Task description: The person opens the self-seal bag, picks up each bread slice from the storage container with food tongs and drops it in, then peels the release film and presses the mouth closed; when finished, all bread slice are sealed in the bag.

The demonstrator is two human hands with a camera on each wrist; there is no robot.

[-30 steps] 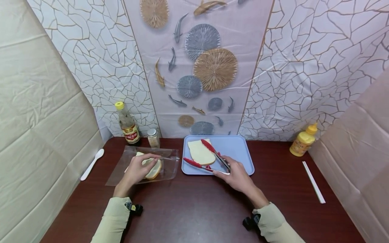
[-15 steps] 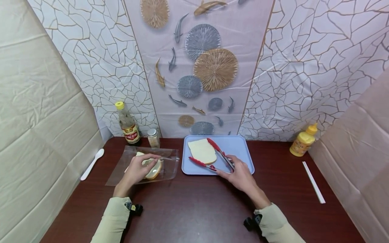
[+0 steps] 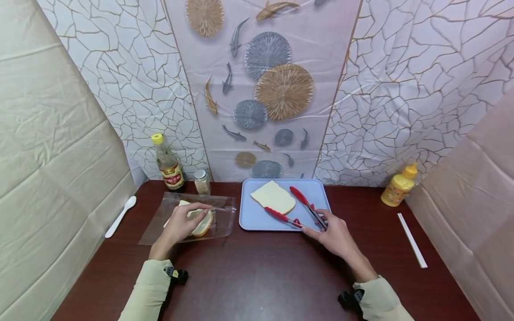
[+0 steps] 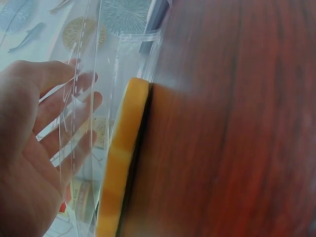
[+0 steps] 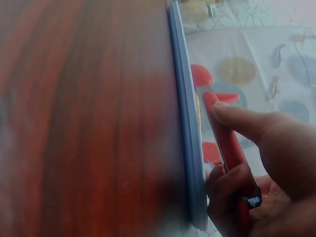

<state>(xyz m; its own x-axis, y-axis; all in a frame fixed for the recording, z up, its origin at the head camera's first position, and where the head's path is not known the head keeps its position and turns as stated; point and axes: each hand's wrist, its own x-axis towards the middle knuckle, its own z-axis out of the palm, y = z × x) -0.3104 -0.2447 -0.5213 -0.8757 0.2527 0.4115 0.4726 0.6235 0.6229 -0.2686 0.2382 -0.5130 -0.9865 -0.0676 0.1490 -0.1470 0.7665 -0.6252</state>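
Under the fingers of the left hand (image 3: 181, 225) lies a clear bag (image 3: 222, 227) with a bread slice (image 3: 205, 224) inside; thumb and forefinger are nearly together, pinching the plastic edge, while the other fingers spread loosely behind it. The right hand (image 3: 332, 234) grips red-tipped tongs (image 3: 308, 205), its thumb along one arm and bent fingers about the handle, the two arms spread wide. Ahead and to the left of those fingers, a second slice (image 3: 273, 196) lies flat on a blue tray (image 3: 257, 227), between the tong tips; the nearer tip is at its edge, the other apart. Beyond the left fingertips stands a jar (image 3: 202, 183); well right of the right fingers lie white chopsticks (image 3: 412, 240).
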